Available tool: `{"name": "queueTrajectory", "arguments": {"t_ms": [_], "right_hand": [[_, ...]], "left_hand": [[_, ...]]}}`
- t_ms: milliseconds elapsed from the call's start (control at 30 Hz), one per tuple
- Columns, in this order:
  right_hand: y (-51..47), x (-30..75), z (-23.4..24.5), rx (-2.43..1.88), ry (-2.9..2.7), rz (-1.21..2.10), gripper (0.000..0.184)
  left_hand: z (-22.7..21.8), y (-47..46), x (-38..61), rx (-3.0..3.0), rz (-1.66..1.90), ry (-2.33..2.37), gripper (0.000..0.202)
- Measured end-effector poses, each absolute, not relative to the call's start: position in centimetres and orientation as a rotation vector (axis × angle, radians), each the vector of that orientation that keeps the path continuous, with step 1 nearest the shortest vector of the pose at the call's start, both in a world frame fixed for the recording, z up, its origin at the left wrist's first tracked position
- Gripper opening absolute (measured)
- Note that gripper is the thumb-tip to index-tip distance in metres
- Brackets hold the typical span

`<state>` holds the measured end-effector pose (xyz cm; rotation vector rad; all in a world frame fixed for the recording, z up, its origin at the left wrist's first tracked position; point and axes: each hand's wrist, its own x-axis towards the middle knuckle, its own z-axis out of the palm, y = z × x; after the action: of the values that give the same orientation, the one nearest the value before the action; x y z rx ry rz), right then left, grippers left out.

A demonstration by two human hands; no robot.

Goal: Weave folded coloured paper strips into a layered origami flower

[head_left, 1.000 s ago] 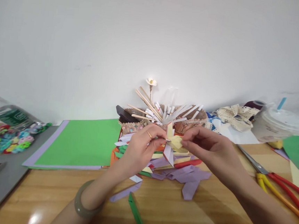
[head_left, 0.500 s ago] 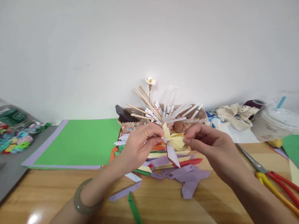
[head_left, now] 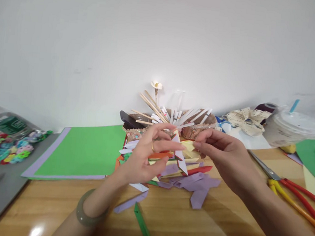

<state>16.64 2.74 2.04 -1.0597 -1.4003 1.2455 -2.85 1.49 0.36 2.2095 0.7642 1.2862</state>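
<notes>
My right hand (head_left: 218,147) pinches the yellow part of a folded paper piece (head_left: 181,162), whose white strips with red edges stick out up and down. My left hand (head_left: 149,152) has its fingers apart. Its index fingertip is at the left side of the folded paper piece; whether it touches I cannot tell. Behind and below lie folded paper strips in several colours, among them a red strip (head_left: 199,170) and purple strips (head_left: 198,186). A green folded strip (head_left: 144,225) lies nearest me on the table.
Green paper sheets (head_left: 83,150) lie at left, beside a gray board (head_left: 4,200) with colourful trinkets. A basket (head_left: 136,134) of sticks and pens stands against the wall. On the right are scissors (head_left: 276,178) and a lidded cup (head_left: 291,128).
My left hand has let go of the folded paper piece, and its fingers have spread. My right hand keeps its pinch on the piece. The view has shifted slightly.
</notes>
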Motion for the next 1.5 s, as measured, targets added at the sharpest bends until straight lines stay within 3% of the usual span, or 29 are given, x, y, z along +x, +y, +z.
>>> {"name": "queueTrajectory", "arguments": {"t_ms": [200, 933, 1133, 1300, 1500], "right_hand": [[2.5, 16.2, 2.0, -1.041, -1.374, 1.275, 0.013], [2.2, 16.3, 2.2, -1.046, -1.455, 1.234, 0.008], [1.8, 16.6, 2.6, -1.058, -1.64, 0.869, 0.008], [0.9, 16.5, 2.6, -1.023, -1.887, 0.488, 0.01], [0.5, 16.0, 2.2, -1.022, -1.926, 0.356, 0.013]], "left_hand": [[0.3, 1.8, -2.3, 2.266, 1.401, 0.89, 0.013], [-0.1, 1.6, -2.1, 2.115, 1.449, 0.963, 0.016], [-0.5, 1.6, -2.1, 1.971, 1.486, 0.881, 0.009], [-0.4, 1.5, -2.1, 2.16, 1.538, 0.845, 0.021], [-0.2, 1.6, -1.9, 2.278, 1.558, 0.844, 0.023]]}}
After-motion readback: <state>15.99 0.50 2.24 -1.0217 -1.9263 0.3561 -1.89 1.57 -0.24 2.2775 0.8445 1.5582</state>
